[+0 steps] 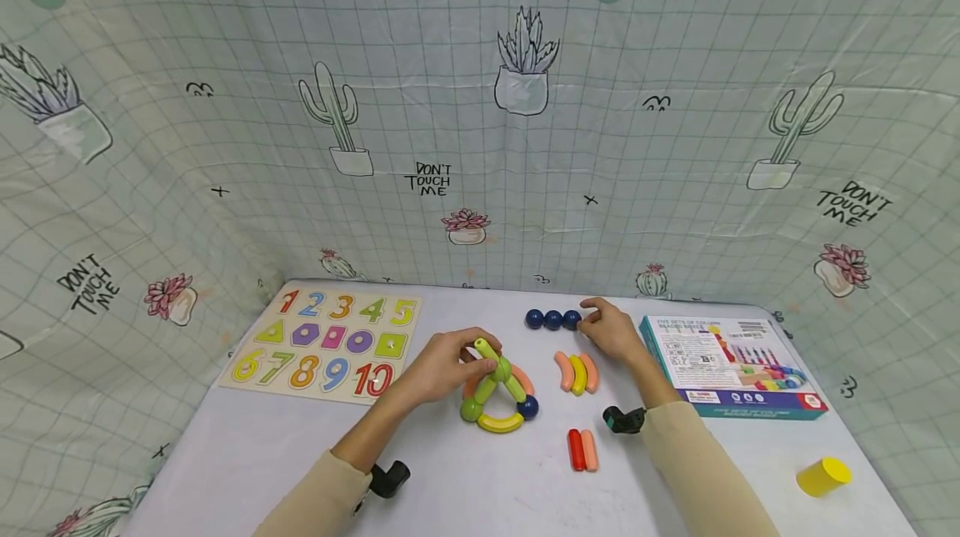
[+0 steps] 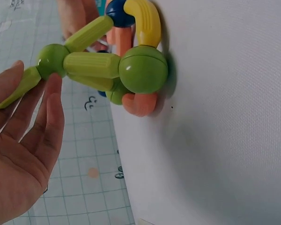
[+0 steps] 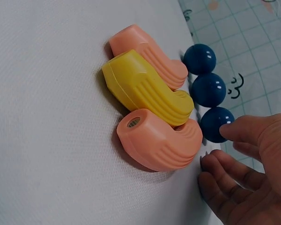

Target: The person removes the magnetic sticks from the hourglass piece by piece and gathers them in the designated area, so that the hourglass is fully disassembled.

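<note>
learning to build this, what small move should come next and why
Probably close the right hand on the nearest blue ball: its fingers are at that ball, while the left hand holds the top green stick, whose tip is bare.

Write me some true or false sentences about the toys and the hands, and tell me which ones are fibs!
1. Three blue balls sit in a row. True.
2. The left hand is holding the red stick. False: it holds the green stick at the top of the built shape, and the red stick lies on the table.
3. The right hand touches a blue ball at the end of the row. True.
4. The number board is to the right of the box. False: the number board is on the left and the box is on the right.
5. A curved yellow stick lies between two curved peach sticks. True.
</note>
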`<state>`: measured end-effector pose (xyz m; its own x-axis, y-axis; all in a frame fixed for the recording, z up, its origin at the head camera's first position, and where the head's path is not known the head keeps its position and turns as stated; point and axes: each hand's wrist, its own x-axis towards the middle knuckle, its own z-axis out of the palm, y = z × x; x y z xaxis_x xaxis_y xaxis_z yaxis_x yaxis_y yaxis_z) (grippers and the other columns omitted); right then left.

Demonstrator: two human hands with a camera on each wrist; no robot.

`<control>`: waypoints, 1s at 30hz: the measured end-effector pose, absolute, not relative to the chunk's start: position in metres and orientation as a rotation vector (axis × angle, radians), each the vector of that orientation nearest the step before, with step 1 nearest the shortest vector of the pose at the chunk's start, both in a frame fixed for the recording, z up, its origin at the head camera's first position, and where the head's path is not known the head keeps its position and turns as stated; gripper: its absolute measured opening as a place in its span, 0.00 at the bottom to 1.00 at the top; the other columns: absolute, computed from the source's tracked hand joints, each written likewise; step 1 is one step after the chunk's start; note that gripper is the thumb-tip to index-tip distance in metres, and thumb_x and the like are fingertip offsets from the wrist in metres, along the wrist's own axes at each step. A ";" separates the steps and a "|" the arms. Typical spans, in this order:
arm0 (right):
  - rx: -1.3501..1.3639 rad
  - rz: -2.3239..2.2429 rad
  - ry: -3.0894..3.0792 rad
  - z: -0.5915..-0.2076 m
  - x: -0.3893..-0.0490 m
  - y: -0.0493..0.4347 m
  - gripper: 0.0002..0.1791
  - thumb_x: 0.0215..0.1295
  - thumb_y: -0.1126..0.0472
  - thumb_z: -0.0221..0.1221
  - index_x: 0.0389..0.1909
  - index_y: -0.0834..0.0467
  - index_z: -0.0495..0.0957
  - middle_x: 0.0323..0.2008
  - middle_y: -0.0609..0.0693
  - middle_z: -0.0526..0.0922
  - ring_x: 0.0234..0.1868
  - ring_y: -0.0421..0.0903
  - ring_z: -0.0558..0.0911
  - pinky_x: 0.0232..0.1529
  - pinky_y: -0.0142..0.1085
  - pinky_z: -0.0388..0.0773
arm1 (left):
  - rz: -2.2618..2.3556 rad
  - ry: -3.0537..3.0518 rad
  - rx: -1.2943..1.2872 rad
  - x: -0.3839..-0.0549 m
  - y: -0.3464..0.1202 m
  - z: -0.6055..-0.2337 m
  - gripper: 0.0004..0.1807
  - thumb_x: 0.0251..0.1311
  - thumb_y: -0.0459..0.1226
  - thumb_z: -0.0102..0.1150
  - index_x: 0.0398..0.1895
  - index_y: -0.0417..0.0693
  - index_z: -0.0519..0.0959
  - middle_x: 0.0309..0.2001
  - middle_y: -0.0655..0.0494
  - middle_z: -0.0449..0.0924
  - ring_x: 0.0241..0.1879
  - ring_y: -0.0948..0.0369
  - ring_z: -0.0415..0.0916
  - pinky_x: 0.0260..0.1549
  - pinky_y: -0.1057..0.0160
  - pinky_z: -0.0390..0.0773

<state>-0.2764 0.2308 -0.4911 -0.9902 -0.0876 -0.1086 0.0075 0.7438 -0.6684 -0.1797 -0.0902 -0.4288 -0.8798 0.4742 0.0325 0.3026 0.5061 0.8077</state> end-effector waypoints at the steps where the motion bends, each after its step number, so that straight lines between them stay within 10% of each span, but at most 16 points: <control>1: -0.061 -1.078 2.810 -0.491 -0.276 0.231 0.26 0.71 0.59 0.58 0.67 0.62 0.68 0.48 0.61 0.83 0.37 0.48 0.79 0.39 0.38 0.77 | 1.313 2.552 0.665 -0.180 -0.090 -0.429 0.11 0.67 0.40 0.64 0.51 0.55 0.82 0.43 0.60 0.84 0.35 0.63 0.79 0.25 0.66 0.74; 17: -0.198 -1.249 2.956 -0.471 -0.265 0.224 0.21 0.72 0.58 0.59 0.63 0.60 0.76 0.48 0.58 0.83 0.43 0.53 0.83 0.36 0.36 0.76 | 1.305 2.518 0.634 -0.180 -0.088 -0.440 0.14 0.61 0.39 0.70 0.50 0.53 0.82 0.43 0.59 0.84 0.35 0.61 0.79 0.25 0.66 0.78; 30: -1.067 -1.158 2.535 -0.415 -0.205 0.135 0.14 0.68 0.53 0.65 0.53 0.46 0.82 0.46 0.38 0.83 0.43 0.40 0.80 0.42 0.36 0.79 | 1.301 2.520 0.675 -0.186 -0.091 -0.449 0.16 0.62 0.44 0.70 0.50 0.50 0.83 0.39 0.59 0.84 0.35 0.60 0.79 0.27 0.65 0.78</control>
<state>-0.2051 0.1346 -0.4146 -0.7335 -0.6647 0.1422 -0.5428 0.4468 -0.7112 -0.1856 -0.0912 -0.4492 -0.8688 0.4951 0.0100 0.2948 0.5009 0.8137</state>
